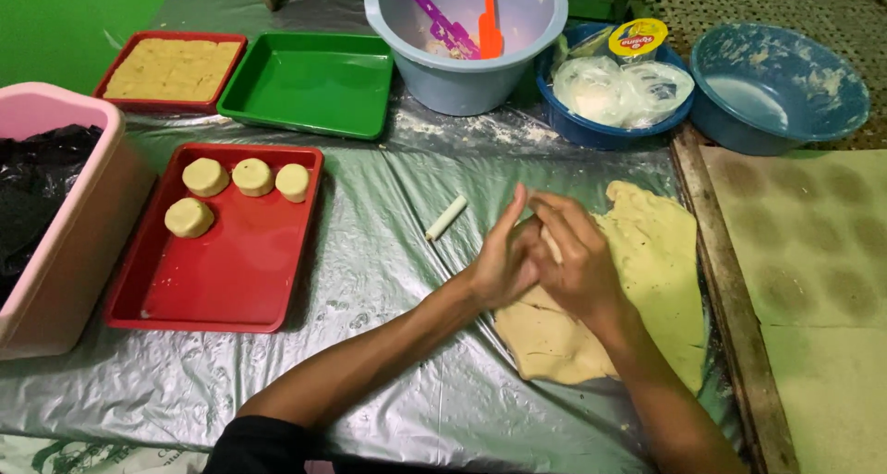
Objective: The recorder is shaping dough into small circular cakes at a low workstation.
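My left hand [504,257] and my right hand [577,257] are pressed together over a flat sheet of pale yellow dough [647,280] on the plastic-covered table. A small piece of dough [551,245] shows between the palms, mostly hidden. A short white cylinder [446,217] lies just left of my hands. Further left, a red tray [222,280] carries several round dough pieces [252,176] along its far end.
At the back stand a red tray of pressed dough [172,67], a green tray [314,81], a grey bucket with spatulas [462,40], a blue bowl of plastic wraps [614,95] and a floury blue bowl [776,86]. A pink bin [78,243] sits left; a wooden board [813,252] lies right.
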